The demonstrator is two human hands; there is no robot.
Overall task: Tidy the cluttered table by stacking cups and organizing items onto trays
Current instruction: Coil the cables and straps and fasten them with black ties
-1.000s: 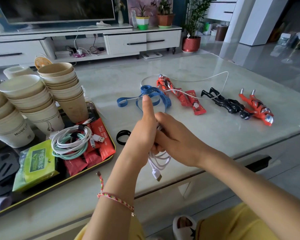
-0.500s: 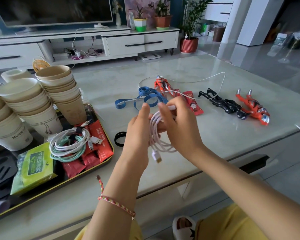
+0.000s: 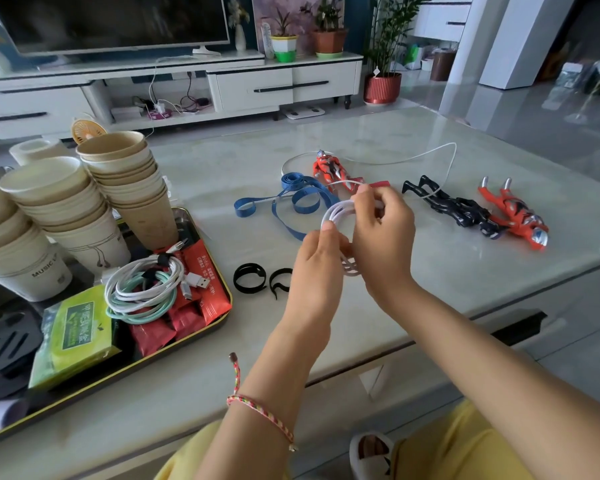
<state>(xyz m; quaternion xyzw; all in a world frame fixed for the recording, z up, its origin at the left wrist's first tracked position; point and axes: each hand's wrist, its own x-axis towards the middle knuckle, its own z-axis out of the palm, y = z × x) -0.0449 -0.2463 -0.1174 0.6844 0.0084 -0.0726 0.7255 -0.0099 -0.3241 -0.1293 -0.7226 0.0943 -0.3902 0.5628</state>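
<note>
Fingers (image 3: 368,197) of both hands are closing on the white cable (image 3: 336,213). The left hand (image 3: 317,268) is pinching the coil at its near side. The right hand (image 3: 385,233) is curling round the far side and laying on another turn. The coil is being held in the air over the table (image 3: 499,289), not far in from the front edge.

Change over the last second: both hands have been lifting away from the table edge and moving outward. The coil is looking fuller. The plug that was dangling below the hands is no longer showing, probably hidden behind the palms. The cable's loose length is still trailing across the table, so the winding is looking part done.

Just left of the left hand, two black straps (image 3: 250,278) are lying on the table, likely for binding the coil. Left of them, the tray (image 3: 227,296) is already carrying coiled cables (image 3: 142,289) and red packets, with cup stacks (image 3: 125,174) standing behind.

Further out, a blue ribbon (image 3: 302,199) and three toy figures (image 3: 465,209) are lying on the table, not yet on any tray.
</note>
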